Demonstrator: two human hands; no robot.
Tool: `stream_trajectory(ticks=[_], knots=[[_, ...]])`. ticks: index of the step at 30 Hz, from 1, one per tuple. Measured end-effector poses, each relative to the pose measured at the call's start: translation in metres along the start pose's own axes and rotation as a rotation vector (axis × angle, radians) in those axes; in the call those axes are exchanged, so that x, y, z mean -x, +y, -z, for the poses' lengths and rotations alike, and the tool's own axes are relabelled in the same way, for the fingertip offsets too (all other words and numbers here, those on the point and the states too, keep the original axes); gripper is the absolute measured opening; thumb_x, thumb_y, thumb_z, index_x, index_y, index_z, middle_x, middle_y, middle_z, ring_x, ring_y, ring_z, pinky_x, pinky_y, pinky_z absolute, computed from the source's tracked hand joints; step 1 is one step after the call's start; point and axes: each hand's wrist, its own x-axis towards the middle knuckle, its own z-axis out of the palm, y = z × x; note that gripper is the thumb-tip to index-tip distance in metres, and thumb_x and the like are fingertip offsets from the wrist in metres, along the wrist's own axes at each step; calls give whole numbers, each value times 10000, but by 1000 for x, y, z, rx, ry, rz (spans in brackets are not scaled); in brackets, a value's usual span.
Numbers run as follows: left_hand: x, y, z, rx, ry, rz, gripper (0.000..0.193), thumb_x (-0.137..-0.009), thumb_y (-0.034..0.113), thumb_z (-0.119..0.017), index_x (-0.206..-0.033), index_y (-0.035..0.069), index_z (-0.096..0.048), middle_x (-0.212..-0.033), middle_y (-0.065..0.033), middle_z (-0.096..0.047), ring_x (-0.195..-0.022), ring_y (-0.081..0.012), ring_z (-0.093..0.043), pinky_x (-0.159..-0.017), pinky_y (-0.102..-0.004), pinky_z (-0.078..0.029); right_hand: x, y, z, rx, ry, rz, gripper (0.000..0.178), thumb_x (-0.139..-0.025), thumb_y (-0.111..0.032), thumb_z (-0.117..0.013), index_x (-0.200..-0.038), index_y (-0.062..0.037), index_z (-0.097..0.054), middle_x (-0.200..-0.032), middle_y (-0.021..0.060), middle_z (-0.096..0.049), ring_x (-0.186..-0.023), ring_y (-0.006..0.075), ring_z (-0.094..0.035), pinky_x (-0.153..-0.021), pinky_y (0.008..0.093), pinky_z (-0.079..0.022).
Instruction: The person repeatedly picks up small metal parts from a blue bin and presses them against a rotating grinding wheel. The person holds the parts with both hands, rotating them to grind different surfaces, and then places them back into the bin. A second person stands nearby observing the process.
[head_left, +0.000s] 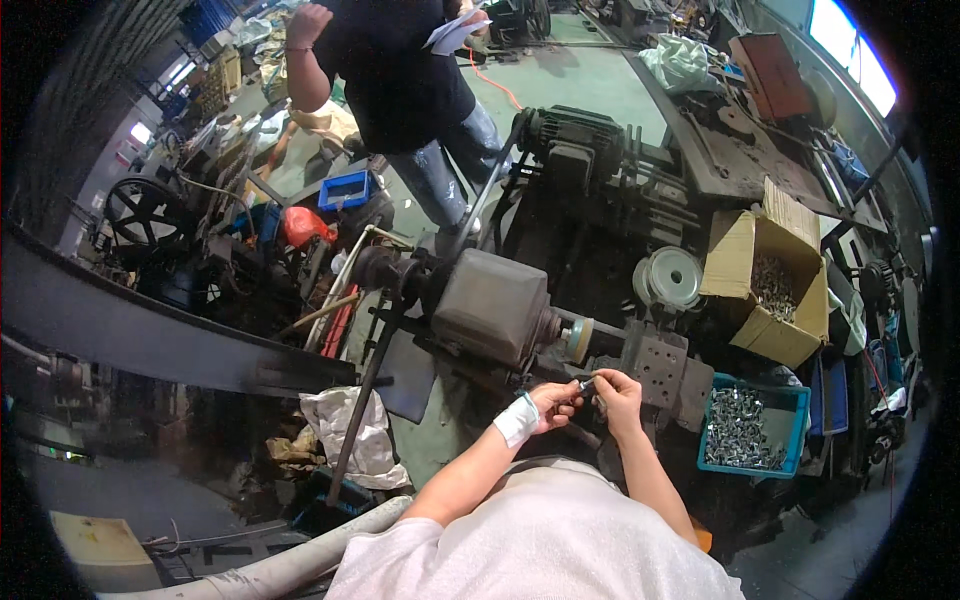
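Observation:
Close together in front of my body, both hands are closed on one small metal part [586, 384]. My left hand [552, 405], with a white wrap around its wrist, grips it from the left. From the right, the fingers of my right hand [617, 389] pinch it. Its exact kind is too small to make out. Just beyond the hands is a round wheel [578, 340] with a pale rim, mounted on the spindle of a dark machine [493, 305]. A metal block with holes [655, 366] lies right of my right hand.
A teal crate [704, 455] of shiny metal parts stands at the right. Behind it is an open cardboard box [728, 252] with more small parts. Across the machine stands another person [400, 80] holding papers. A motor [575, 145] and a dark bar [357, 430] flank the machine.

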Motion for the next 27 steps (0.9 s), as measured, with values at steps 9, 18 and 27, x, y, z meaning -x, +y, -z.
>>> stream_trajectory(ticks=[9,18,27], knots=[[-1,-8,-10,-286,185,-185,144,-773,144,-610,-859,49,-544,-678,16,-534,-506,-53,-417,-401,-196,-331,0,17,-6,-138,81,-66,113,-780,-94,-586,-842,0,-596,-669,24,-579,-512,81,-516,-419,197,-387],[-7,-14,-6,-712,403,-472,192,-733,154,-646,-854,11,-607,-712,-12,-597,-566,-67,-503,-484,-220,-410,6,4,-10,15,163,-190,131,-714,-70,-606,-757,53,-614,-675,76,-599,-548,116,-534,-489,236,-430],[-17,-17,-7,-1060,483,-846,156,-729,114,-603,-820,-12,-609,-759,-110,-634,-678,-133,-579,-624,-281,-463,-7,24,-8,78,194,-36,156,-722,-73,-623,-827,43,-620,-745,67,-610,-682,113,-545,-600,231,-438]])
